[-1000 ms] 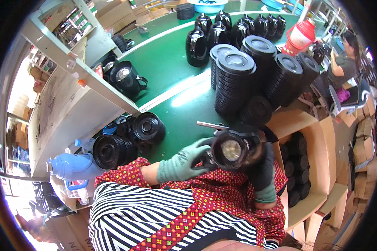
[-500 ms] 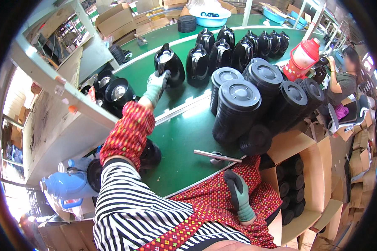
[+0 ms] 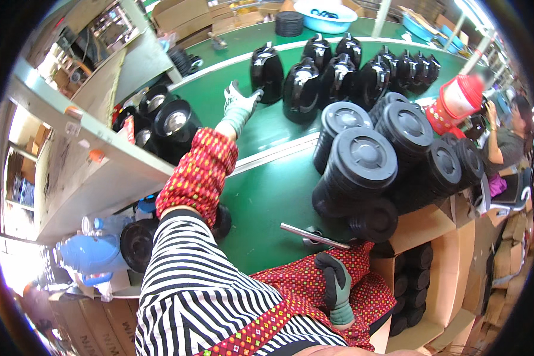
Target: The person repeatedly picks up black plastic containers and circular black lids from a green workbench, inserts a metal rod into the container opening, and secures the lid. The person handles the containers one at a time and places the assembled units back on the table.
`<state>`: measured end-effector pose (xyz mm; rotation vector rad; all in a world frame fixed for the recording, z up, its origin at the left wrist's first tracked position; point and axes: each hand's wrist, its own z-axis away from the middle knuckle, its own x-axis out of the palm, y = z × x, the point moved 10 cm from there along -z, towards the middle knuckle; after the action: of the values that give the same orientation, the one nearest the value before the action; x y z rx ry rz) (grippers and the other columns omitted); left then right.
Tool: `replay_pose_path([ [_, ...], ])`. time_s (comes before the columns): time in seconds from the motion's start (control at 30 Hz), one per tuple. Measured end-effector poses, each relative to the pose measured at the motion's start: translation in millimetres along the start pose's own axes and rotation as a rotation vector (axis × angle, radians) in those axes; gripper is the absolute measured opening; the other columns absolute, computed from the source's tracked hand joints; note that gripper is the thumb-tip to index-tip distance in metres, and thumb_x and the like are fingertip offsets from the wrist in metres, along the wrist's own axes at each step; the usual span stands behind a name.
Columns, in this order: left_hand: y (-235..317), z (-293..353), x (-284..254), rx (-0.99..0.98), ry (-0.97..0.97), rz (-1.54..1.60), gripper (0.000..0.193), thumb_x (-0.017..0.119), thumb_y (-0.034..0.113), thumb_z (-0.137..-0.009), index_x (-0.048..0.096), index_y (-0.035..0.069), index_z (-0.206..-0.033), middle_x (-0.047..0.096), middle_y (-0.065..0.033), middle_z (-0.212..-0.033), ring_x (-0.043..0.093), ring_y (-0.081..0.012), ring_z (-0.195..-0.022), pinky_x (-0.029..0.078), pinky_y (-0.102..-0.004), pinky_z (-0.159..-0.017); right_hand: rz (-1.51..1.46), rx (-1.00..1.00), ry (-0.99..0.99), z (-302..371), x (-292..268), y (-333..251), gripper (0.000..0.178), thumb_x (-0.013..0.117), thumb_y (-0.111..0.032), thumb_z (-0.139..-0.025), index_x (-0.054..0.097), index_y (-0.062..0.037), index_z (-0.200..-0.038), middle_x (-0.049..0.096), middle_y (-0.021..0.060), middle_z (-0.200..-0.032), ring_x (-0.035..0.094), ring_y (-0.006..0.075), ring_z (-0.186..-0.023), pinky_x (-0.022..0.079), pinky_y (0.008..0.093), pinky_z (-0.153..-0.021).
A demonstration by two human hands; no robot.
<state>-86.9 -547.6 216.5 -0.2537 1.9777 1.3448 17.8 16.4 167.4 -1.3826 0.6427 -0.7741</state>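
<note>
The left hand (image 3: 241, 110), gloved, has its fingers spread wide, just beside the lower near side of a black jug (image 3: 267, 74); whether a fingertip touches it I cannot tell. Half a second ago those fingers were on this jug; now they stand more open, and the jug sits a little farther back beside its neighbour, upright at the left end of the black jug group (image 3: 337, 80) on the far strip of the green worktop (image 3: 252, 199). A second ago both hands had a black jug at the near edge. The right hand (image 3: 336, 285) lies low over the red patterned apron (image 3: 296, 282), as it did half a second ago, its fingers loosely curled; whether they hold anything I cannot tell. Just beyond, a metal bar (image 3: 302, 232) stays at the near edge. Farther right stand stacks of black lids (image 3: 365, 155), a red-and-white flask (image 3: 460, 101) behind them. An open carton (image 3: 448, 261) stands near right, black pieces (image 3: 417, 279) inside; near left is a blue flask (image 3: 92, 254).
</note>
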Motion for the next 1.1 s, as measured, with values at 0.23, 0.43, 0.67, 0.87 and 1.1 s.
replay_pose_path([
  [0.23, -71, 65, -136, -0.027, 0.018, -0.518, 0.123, 0.08, 0.054, -0.085, 0.01, -0.019, -0.157, 0.016, -0.0502, -0.158, 0.041, -0.0548, -0.145, 0.044, -0.0454, -0.117, 0.09, -0.051, -0.049, 0, 4, 4, 0.031, 0.056, -0.012, -0.106, 0.067, 0.0007, -0.131, 0.072, 0.0137, -0.127, 0.071, 0.0238, -0.113, 0.055, 0.0355, -0.1],
  [0.43, -91, 70, -158, -0.042, 0.074, -0.578, 0.077, 0.069, 0.036, -0.096, 0.037, -0.012, -0.148, 0.038, -0.0438, -0.152, 0.072, -0.0466, -0.105, 0.06, -0.0459, -0.09, 0.046, 0.03, -0.091, 3, 9, -1, 0.031, 0.059, -0.012, -0.106, 0.065, 0.0024, -0.133, 0.071, 0.0117, -0.127, 0.068, 0.0211, -0.116, 0.054, 0.0337, -0.102],
  [0.67, 38, 175, -177, 0.468, 0.048, -0.307, 0.047, 0.073, 0.019, -0.09, 0.057, 0.001, -0.13, 0.061, -0.0251, -0.134, 0.069, -0.0423, -0.106, 0.057, -0.0472, -0.087, 0.051, -0.009, -0.121, -16, 37, -100, 0.051, 0.066, -0.021, -0.104, 0.053, 0.005, -0.146, 0.066, 0.0137, -0.134, 0.065, 0.0196, -0.116, 0.051, 0.0323, -0.102],
  [0.87, 165, 329, -217, 0.867, -0.199, -0.108, 0.035, 0.078, 0.004, -0.079, 0.067, 0.007, -0.112, 0.06, -0.0259, -0.141, 0.073, -0.0431, -0.095, 0.06, -0.0439, -0.079, 0.008, 0.073, -0.13, -42, 74, -156, 0.106, 0.071, -0.064, -0.092, 0.031, 0.008, -0.159, 0.05, 0.0189, -0.15, 0.058, 0.0199, -0.124, 0.049, 0.0319, -0.102],
  [1.1, 189, 448, -198, 1.316, -0.585, 0.014, 0.047, 0.079, 0.016, -0.083, 0.066, 0.007, -0.128, 0.054, -0.0233, -0.151, 0.075, -0.0285, -0.082, 0.06, -0.0371, -0.069, -0.291, 0.317, -0.126, 13, 47, -132, 0.052, 0.069, -0.046, -0.101, 0.062, -0.0041, -0.131, 0.073, 0.0066, -0.107, 0.073, 0.0139, -0.08, 0.062, 0.0275, -0.065],
])
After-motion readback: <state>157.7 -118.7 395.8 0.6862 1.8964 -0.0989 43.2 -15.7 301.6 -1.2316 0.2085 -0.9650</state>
